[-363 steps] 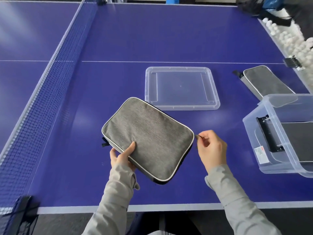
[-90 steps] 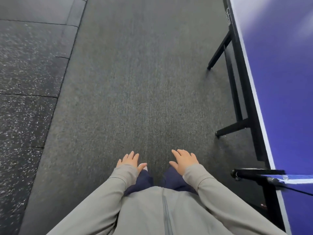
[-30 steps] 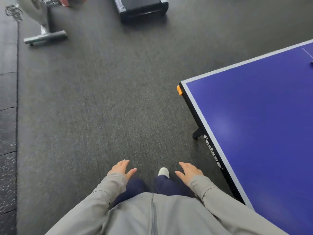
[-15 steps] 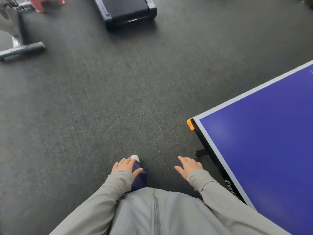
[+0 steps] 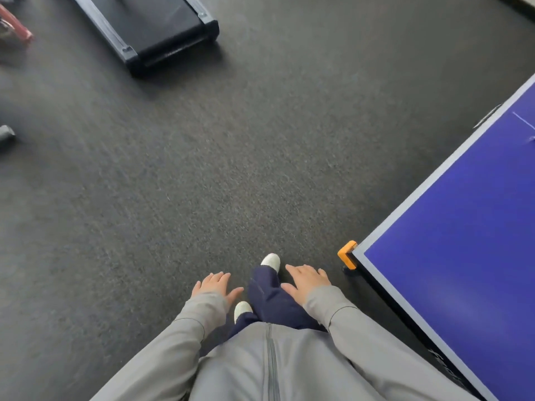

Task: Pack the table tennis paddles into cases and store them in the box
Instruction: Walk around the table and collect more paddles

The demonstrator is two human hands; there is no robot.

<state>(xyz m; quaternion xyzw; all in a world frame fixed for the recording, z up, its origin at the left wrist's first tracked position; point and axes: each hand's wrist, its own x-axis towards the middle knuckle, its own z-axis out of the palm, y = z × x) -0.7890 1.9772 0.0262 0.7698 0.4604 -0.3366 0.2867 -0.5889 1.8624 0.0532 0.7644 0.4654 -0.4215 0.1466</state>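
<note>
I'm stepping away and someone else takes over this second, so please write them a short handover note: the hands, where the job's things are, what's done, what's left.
Hands: the left hand is open and empty, fingers spread, above the floor. The right hand is open and empty too, near the orange corner guard.
Job's things: none in view. Only a bare corner of the blue table shows, to the right; a treadmill stands ahead.
Done: cannot be told from this view.
Left: probably go along the table, find any loose paddles, case them and store the cases in the box.
</note>
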